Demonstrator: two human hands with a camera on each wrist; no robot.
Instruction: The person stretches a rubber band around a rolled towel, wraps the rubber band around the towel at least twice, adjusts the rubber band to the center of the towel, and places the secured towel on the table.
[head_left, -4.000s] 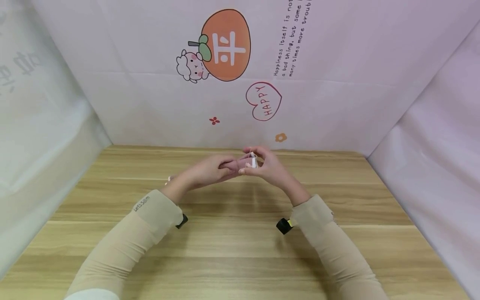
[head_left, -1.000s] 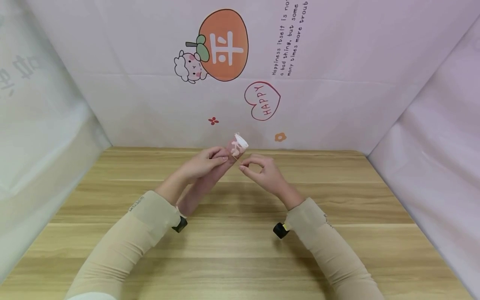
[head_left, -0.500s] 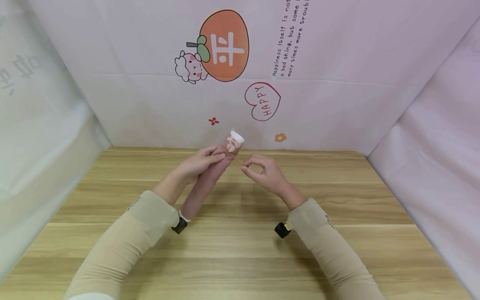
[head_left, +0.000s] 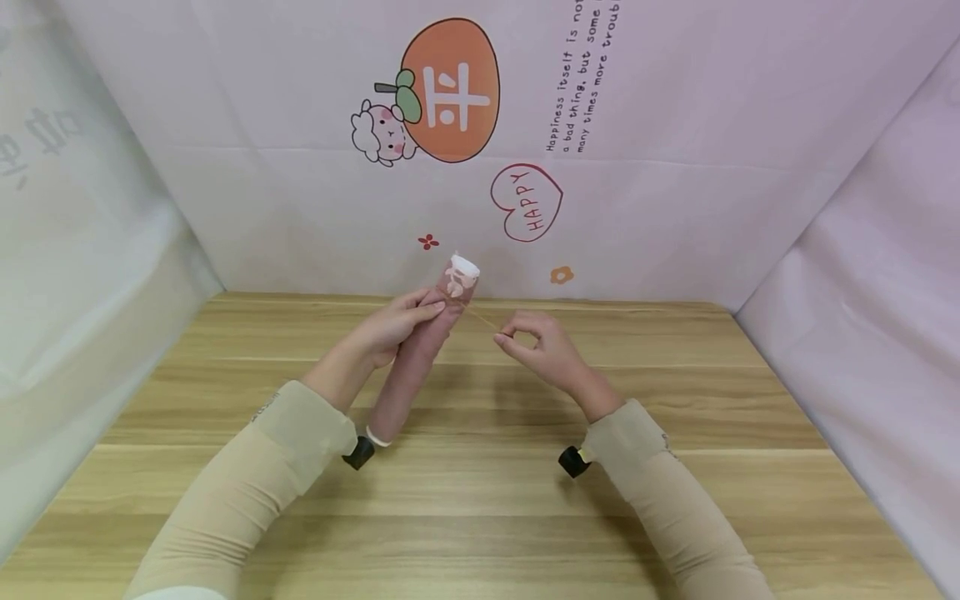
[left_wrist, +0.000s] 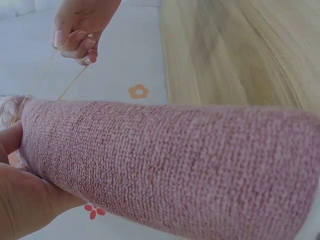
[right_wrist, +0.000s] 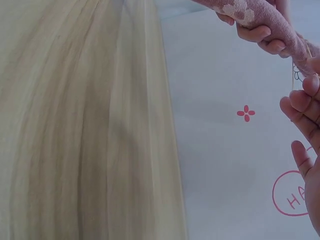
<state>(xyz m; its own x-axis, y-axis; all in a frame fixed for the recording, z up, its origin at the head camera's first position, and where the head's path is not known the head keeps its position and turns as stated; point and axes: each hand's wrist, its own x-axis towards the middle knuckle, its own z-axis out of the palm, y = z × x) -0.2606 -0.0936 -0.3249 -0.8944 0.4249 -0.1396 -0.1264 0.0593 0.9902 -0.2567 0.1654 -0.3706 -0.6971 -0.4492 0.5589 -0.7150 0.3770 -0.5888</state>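
A pink towel [head_left: 412, 367], rolled into a long tube with a white edge and pale pattern at its far end, slants up over the table. My left hand [head_left: 393, 325] grips it below the patterned end. Around the roll by my left thumb runs a thin yellowish rubber band [left_wrist: 73, 82]. To the right, my right hand [head_left: 542, 346] pinches the band between thumb and fingertips and holds it stretched away from the towel. In the left wrist view, two strands reach from the towel to the right hand's fingers [left_wrist: 75, 45].
Below is a wooden table [head_left: 480, 500], with a white printed cloth [head_left: 660, 217] hanging behind its far edge and more white cloth at both sides. A small black wrist camera [head_left: 360, 452] sits near the towel's lower end.
Four seconds ago both hands were at the towel's end. Since then the towel has tilted more upright, and my right hand has drawn right, stretching the rubber band longer.
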